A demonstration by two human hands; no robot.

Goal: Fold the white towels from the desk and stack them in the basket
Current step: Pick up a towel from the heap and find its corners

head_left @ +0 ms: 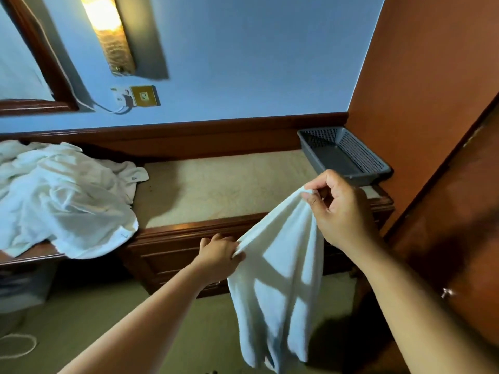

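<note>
The right hand [340, 209] pinches one corner of a white hand towel [280, 279] between thumb and forefinger, the other fingers curled loosely behind. The left hand [218, 252] sits lower and further left, its fingers closed round the towel's upper edge, bunching the cloth. Between the two grips the edge runs taut on a slant. Below them the towel hangs free in long folds in front of the wooden desk's [216, 190] drawer front, clear of the desk top and above the carpet.

A crumpled heap of white towels [62, 195] lies on the left part of the desk, one flap spilling over the front edge, well apart from both hands. The grey plastic mesh basket [345, 155] stands at the far right end of the desk, against the brown side wall (just beyond the right hand's knuckles in this view). A lit wall lamp [108, 31] glows on the blue wall above.
</note>
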